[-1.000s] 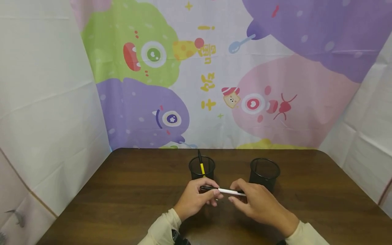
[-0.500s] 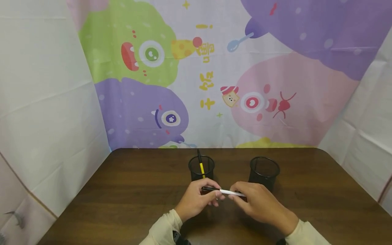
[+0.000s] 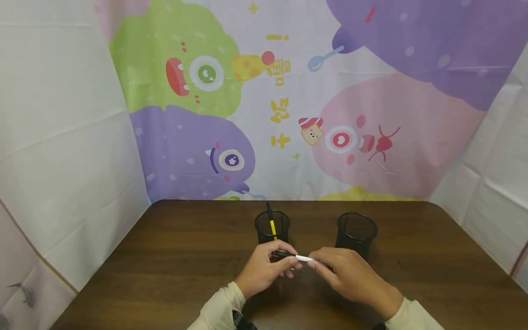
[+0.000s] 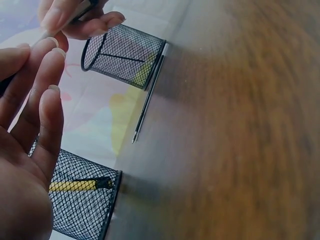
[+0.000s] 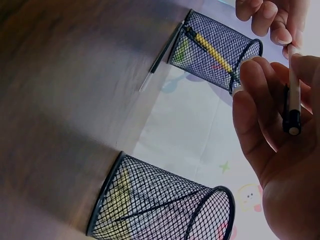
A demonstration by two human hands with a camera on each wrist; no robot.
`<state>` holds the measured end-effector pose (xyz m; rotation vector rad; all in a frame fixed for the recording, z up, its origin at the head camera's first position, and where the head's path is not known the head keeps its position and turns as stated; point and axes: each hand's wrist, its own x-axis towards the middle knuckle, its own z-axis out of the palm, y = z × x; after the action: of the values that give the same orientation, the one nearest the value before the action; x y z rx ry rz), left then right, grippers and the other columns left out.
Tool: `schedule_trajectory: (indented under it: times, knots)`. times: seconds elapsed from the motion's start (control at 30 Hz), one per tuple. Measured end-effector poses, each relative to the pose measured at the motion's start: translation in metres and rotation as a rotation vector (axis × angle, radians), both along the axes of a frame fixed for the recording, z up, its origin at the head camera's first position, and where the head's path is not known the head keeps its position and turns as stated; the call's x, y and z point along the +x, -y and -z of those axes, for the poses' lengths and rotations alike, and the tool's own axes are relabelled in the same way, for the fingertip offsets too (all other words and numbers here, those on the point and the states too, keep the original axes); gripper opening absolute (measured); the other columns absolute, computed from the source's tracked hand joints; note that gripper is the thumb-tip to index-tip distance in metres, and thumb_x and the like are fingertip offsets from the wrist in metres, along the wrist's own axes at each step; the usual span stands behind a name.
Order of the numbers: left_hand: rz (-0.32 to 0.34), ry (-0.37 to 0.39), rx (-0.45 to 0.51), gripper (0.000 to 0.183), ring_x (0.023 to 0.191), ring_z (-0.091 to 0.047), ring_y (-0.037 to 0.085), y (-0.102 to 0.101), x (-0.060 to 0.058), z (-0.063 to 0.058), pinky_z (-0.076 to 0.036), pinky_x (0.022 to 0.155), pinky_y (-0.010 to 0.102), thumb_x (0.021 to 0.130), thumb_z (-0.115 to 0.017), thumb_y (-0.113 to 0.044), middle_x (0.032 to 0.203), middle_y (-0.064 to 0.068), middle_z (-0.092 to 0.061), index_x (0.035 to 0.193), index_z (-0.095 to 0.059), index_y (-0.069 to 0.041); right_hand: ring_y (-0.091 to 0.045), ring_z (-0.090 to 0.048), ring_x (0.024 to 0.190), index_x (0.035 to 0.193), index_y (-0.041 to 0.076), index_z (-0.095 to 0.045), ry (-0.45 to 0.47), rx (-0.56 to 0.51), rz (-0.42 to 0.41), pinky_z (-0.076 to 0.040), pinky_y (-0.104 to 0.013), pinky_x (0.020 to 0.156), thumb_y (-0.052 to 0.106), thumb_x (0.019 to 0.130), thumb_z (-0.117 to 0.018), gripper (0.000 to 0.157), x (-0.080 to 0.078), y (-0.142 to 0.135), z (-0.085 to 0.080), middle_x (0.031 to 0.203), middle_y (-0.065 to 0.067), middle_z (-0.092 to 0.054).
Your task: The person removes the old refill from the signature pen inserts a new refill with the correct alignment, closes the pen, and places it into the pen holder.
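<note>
In the head view, both hands hold one white-and-black pen (image 3: 304, 258) level, low in front of the two cups. The left hand (image 3: 264, 263) pinches its black end between thumb and fingers. From the other side, the right hand (image 3: 350, 275) grips the white barrel with thumb and forefinger. Only a short white stretch shows between the hands. The pen's clip end (image 5: 293, 120) sticks out under the right thumb in the right wrist view. A thin pen refill (image 4: 148, 102) lies on the table in the left wrist view, between the cups.
Behind the left hand stands a black mesh pen cup (image 3: 262, 236) with a yellow-and-black pen (image 3: 272, 227) leaning in it. Another mesh cup (image 3: 350, 243) stands behind the right hand. The brown table (image 3: 173, 261) ends at a printed cloth (image 3: 284, 174).
The right thumb and forefinger have come together on the pen and shifted left along it, covering more of the white barrel. The left hand has hardly moved.
</note>
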<state>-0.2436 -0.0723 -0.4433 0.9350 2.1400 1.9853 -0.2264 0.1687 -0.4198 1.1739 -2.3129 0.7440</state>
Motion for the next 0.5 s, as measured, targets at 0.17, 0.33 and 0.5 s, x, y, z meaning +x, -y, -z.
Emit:
schedule_trajectory:
  times: [0.17, 0.33, 0.5]
  knots:
    - [-0.004, -0.003, 0.005, 0.015, 0.067, -0.067, 0.016, -0.0006, 0.0005, -0.0006, -0.058, 0.065, 0.054, 0.096, -0.07, -0.013, 0.09, 0.013, -0.075, 0.107, -0.068, -0.003, 0.003, -0.049, 0.066, 0.103, 0.022, -0.072, 0.004, 0.015, 0.01, -0.046, -0.018, 0.058, 0.019, 0.1, -0.065, 0.008, -0.0006, 0.0003, 0.0004, 0.083, 0.015, -0.062]
    - [-0.002, -0.003, 0.008, 0.014, 0.066, -0.067, 0.015, -0.0006, 0.0014, -0.0009, -0.058, 0.065, 0.055, 0.096, -0.069, -0.012, 0.089, 0.014, -0.075, 0.107, -0.068, -0.003, 0.003, -0.049, 0.065, 0.104, 0.02, -0.071, 0.04, 0.027, 0.028, -0.046, -0.019, 0.058, 0.021, 0.101, -0.062, 0.01, -0.0003, 0.0011, 0.001, 0.082, 0.017, -0.061]
    - [0.004, 0.004, 0.01, 0.015, 0.067, -0.068, 0.016, -0.0002, 0.0014, -0.0008, -0.058, 0.066, 0.055, 0.096, -0.069, -0.012, 0.089, 0.014, -0.075, 0.107, -0.067, -0.002, 0.004, -0.047, 0.061, 0.108, 0.02, -0.067, 0.064, 0.025, 0.051, -0.044, -0.018, 0.054, 0.025, 0.097, -0.07, 0.013, 0.0006, 0.0008, 0.0011, 0.082, 0.018, -0.059]
